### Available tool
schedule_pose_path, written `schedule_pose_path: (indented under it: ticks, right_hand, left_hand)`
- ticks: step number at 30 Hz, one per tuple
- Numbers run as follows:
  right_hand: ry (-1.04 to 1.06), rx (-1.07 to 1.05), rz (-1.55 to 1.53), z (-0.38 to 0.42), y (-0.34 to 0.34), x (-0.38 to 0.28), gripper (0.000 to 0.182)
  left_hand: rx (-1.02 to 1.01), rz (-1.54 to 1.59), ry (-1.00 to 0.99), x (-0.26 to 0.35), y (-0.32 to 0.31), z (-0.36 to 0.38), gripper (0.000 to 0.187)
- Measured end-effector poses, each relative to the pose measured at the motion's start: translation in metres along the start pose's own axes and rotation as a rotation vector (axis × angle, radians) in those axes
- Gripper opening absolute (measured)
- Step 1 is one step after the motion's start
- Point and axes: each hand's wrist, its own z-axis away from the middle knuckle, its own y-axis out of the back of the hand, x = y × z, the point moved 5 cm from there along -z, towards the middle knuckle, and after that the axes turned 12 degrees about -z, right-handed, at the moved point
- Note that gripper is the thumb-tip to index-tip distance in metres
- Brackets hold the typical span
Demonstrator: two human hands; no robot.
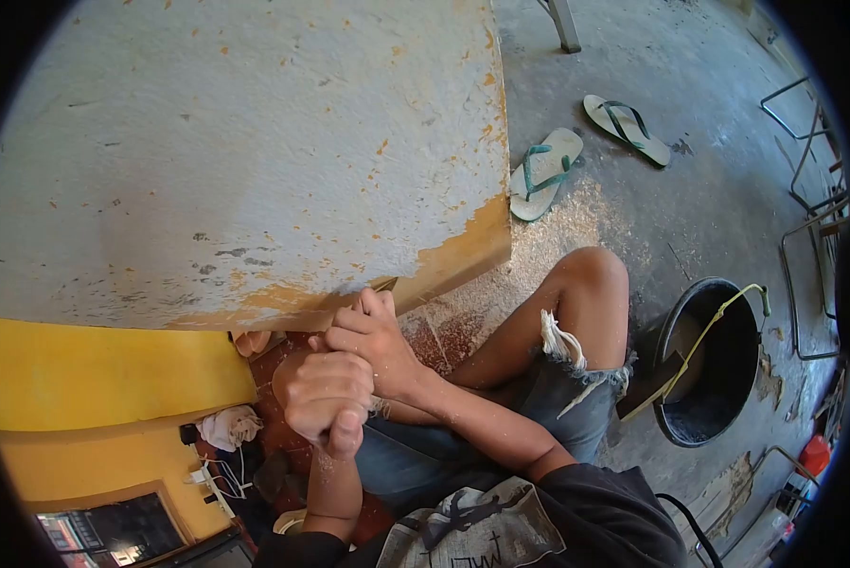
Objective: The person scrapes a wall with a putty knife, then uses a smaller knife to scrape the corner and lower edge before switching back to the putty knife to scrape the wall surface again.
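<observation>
A large white-painted board [245,142] with worn orange edges fills the upper left. My right hand [373,333] is at its lower edge, fingers curled against the orange rim near the corner. My left hand [326,393] is a closed fist just below, touching my right wrist; nothing shows inside it. Both forearms are dusted with sawdust. My bare knee [591,284] in torn denim shorts rises to the right of the hands.
Two green-strapped flip-flops [545,173] lie on the concrete floor beside a patch of sawdust [557,237]. A black bucket [718,364] with a yellow handle stands at the right, near metal frames [808,218]. A yellow wall [94,379], a cloth [231,426] and a power strip [212,478] are at the lower left.
</observation>
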Motion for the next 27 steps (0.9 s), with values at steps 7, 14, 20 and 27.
schedule_pose_path:
  ticks: [7, 14, 20, 27]
  right_hand:
    - [0.085, -0.051, 0.026, -0.006, 0.001, -0.012, 0.007]
    - [0.089, 0.0, 0.015, -0.005, -0.001, -0.014, 0.026]
    - [-0.001, 0.058, 0.038, 0.004, 0.003, 0.008, 0.025]
    - [0.04, 0.07, 0.032, 0.007, -0.001, 0.01, 0.024]
  left_hand:
    - [0.043, 0.056, -0.097, 0.013, 0.005, 0.002, 0.043]
    - [0.041, -0.113, -0.041, 0.022, -0.003, -0.003, 0.045]
    - [0.01, -0.005, -0.032, -0.002, -0.012, -0.004, 0.055]
    - [0.065, -0.077, -0.049, -0.008, -0.007, 0.002, 0.053]
